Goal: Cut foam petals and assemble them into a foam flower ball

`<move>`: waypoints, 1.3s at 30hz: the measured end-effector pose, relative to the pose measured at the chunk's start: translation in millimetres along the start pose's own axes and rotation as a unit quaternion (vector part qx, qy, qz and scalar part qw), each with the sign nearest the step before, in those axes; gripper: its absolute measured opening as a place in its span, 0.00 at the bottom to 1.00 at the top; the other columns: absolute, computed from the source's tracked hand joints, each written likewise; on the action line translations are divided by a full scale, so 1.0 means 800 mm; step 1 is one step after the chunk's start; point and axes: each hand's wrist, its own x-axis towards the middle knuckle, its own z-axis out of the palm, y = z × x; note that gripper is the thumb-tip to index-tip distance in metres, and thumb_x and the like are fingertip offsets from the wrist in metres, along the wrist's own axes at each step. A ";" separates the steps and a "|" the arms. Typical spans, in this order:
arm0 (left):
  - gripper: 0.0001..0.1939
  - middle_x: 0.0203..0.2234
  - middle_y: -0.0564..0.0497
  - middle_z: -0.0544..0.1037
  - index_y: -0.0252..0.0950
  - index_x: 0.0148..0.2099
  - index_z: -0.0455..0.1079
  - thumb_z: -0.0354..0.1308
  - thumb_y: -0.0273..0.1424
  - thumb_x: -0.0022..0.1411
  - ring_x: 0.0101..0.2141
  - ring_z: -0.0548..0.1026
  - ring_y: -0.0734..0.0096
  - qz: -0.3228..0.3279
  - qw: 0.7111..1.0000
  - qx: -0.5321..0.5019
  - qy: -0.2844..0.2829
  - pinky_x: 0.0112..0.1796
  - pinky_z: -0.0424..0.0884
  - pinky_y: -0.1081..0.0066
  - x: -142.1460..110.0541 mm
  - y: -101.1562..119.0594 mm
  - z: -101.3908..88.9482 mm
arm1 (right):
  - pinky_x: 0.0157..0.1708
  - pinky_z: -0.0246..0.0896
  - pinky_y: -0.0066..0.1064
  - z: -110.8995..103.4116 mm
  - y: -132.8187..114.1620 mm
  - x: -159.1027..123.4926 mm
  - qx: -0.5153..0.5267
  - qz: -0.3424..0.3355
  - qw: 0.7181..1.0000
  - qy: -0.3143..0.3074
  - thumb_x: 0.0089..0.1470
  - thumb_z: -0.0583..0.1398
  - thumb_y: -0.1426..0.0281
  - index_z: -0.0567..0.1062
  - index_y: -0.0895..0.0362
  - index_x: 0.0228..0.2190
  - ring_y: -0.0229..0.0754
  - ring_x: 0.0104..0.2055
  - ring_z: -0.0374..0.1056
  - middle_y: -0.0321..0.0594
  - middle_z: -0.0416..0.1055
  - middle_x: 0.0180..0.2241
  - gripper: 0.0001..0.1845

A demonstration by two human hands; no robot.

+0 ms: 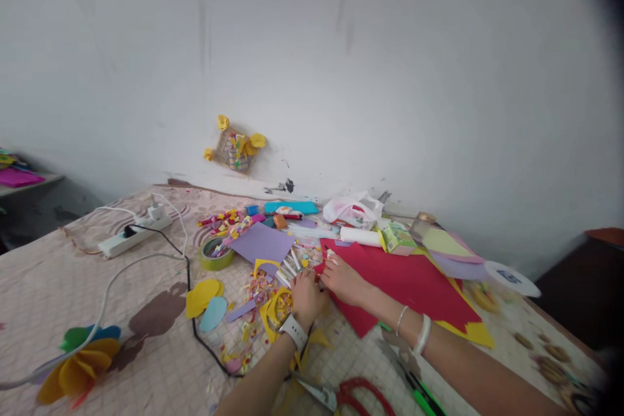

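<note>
My left hand [307,296], with a white watch on its wrist, meets my right hand [342,278] over the cluttered middle of the table. The fingers of both are bent and pinched together on something small that I cannot make out; a little red shows between them. Just beyond my left hand lie several white sticks [292,261]. Under my right forearm and beyond it spreads red paper [400,271]. Yellow paper offcuts [273,312] and tiny coloured scraps sit left of my left hand. Nearer me are red-handled scissors [361,393] and a green-handled cutting tool [419,390].
Purple paper [263,242] and a roll of green tape [216,255] lie at the left. Cables run from a white power strip [136,234] across the table. Along the wall stand a plastic bag [353,209], a green box [398,238] and a jar [422,224]. Paper petals [80,364] lie front left.
</note>
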 end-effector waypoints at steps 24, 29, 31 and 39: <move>0.14 0.46 0.45 0.76 0.33 0.48 0.72 0.58 0.37 0.65 0.48 0.74 0.59 -0.026 0.997 -0.041 0.055 0.50 0.69 0.52 -0.002 -0.022 -0.025 | 0.43 0.70 0.43 0.054 -0.034 -0.132 0.069 0.359 0.930 -0.035 0.63 0.59 0.65 0.72 0.57 0.48 0.45 0.44 0.72 0.43 0.72 0.48 0.14; 0.15 0.49 0.44 0.74 0.34 0.50 0.71 0.58 0.36 0.66 0.50 0.72 0.57 -0.048 0.998 -0.012 0.048 0.51 0.68 0.50 -0.001 -0.031 -0.018 | 0.43 0.71 0.43 0.050 0.013 -0.181 0.040 0.407 0.912 -0.025 0.63 0.59 0.66 0.72 0.57 0.49 0.45 0.45 0.72 0.44 0.71 0.49 0.14; 0.15 0.50 0.44 0.74 0.34 0.51 0.71 0.58 0.36 0.66 0.51 0.72 0.57 -0.046 0.998 -0.002 0.045 0.52 0.67 0.50 -0.001 -0.034 -0.014 | 0.42 0.71 0.42 0.048 0.039 -0.205 0.023 0.439 0.898 -0.004 0.63 0.60 0.66 0.72 0.58 0.49 0.45 0.44 0.72 0.44 0.72 0.49 0.14; 0.14 0.48 0.45 0.75 0.35 0.47 0.72 0.58 0.38 0.65 0.51 0.70 0.56 -0.041 0.998 0.031 0.039 0.52 0.63 0.50 0.000 -0.036 -0.007 | 0.39 0.70 0.40 0.041 0.101 -0.275 -0.035 0.480 0.865 0.144 0.64 0.57 0.70 0.73 0.60 0.42 0.45 0.40 0.72 0.44 0.74 0.40 0.08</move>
